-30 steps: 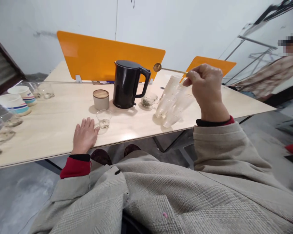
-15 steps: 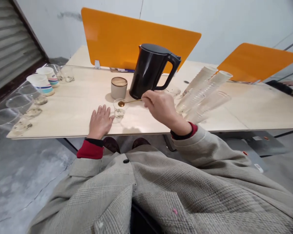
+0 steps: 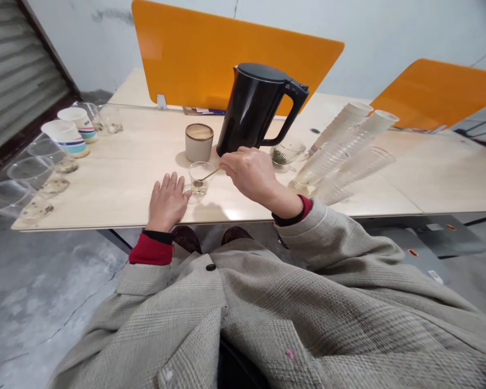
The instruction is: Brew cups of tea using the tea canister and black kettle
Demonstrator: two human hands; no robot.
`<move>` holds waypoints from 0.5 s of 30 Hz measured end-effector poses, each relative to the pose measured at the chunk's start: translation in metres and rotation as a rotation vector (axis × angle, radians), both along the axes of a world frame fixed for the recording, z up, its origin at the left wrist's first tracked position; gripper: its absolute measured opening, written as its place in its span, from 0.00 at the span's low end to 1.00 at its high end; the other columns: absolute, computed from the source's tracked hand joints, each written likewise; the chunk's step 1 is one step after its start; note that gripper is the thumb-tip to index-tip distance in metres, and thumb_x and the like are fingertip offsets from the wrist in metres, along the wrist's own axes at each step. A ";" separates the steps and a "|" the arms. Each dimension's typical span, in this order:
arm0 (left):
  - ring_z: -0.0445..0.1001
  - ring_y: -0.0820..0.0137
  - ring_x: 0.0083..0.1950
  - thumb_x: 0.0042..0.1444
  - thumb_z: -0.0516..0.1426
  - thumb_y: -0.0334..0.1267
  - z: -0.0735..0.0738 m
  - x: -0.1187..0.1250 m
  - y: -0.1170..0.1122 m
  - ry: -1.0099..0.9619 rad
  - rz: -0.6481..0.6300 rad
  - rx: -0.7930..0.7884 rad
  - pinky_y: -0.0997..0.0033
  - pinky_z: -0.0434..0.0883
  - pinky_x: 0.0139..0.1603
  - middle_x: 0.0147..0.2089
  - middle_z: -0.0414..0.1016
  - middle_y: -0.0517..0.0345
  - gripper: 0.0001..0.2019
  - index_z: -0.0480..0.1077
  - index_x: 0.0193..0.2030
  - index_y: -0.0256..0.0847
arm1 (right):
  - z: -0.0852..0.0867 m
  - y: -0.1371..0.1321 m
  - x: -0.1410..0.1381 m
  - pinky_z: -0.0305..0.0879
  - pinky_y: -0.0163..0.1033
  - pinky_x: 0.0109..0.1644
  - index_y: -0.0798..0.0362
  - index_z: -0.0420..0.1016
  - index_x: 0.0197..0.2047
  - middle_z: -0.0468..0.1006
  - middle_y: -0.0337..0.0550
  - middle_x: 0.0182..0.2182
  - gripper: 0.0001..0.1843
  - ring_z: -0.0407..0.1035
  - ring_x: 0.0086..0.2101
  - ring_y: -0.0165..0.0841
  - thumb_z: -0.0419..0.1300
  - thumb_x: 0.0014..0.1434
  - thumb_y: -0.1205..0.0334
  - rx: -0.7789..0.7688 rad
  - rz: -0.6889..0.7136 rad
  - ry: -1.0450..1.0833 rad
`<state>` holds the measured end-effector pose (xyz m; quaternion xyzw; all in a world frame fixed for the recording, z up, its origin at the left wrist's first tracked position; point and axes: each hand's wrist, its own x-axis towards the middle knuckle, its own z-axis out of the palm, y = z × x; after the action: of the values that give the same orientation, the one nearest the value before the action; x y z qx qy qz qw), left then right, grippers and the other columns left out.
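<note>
My right hand (image 3: 249, 172) pinches the handle of a thin gold spoon (image 3: 210, 174). The spoon slants down to the left, its bowl inside a small clear plastic cup (image 3: 199, 172) with bits of dried leaf at the bottom. Flat on the table lies my left hand (image 3: 168, 201), fingers spread, its thumb at or very near the cup's left side. Behind the cup stands a grey canister with a wooden lid (image 3: 199, 141). A black electric kettle (image 3: 253, 108) rises behind my right hand. To the right of that hand is a glass bowl (image 3: 285, 154) holding dark green leaves.
Stacks of clear plastic cups (image 3: 328, 162) lean at the right. Along the left edge stand paper cups (image 3: 67, 139) and several clear cups (image 3: 30, 178) with leafy contents. An orange divider (image 3: 178, 54) borders the back of the pale table (image 3: 117, 189).
My right hand has moved slightly left and the spoon's bowl has dipped from the cup's rim down into it. More of the glass bowl shows. The left hand has stayed put.
</note>
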<state>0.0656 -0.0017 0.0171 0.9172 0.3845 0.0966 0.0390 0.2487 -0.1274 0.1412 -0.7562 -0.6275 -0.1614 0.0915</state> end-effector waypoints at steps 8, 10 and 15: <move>0.51 0.48 0.85 0.76 0.41 0.47 0.005 0.001 -0.002 0.022 0.002 -0.006 0.40 0.52 0.83 0.85 0.52 0.42 0.32 0.58 0.80 0.34 | 0.000 0.004 -0.002 0.62 0.46 0.43 0.49 0.85 0.38 0.86 0.51 0.36 0.16 0.76 0.42 0.46 0.56 0.72 0.66 0.007 -0.010 0.020; 0.50 0.48 0.85 0.76 0.41 0.47 0.006 0.001 -0.003 0.020 0.002 -0.010 0.40 0.52 0.83 0.85 0.52 0.41 0.32 0.58 0.80 0.34 | 0.006 0.002 -0.004 0.62 0.46 0.44 0.49 0.85 0.39 0.86 0.51 0.38 0.15 0.77 0.42 0.46 0.56 0.72 0.66 -0.022 -0.047 0.040; 0.50 0.49 0.86 0.76 0.42 0.48 0.005 0.000 -0.002 0.014 -0.001 -0.013 0.40 0.52 0.83 0.85 0.52 0.42 0.32 0.58 0.80 0.36 | 0.028 -0.020 0.002 0.66 0.44 0.45 0.48 0.87 0.43 0.86 0.46 0.37 0.16 0.79 0.43 0.43 0.55 0.72 0.64 0.103 -0.116 0.151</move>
<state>0.0659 -0.0040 0.0221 0.9179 0.3848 0.0875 0.0421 0.2503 -0.1475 0.1692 -0.7956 -0.5648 -0.1413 0.1676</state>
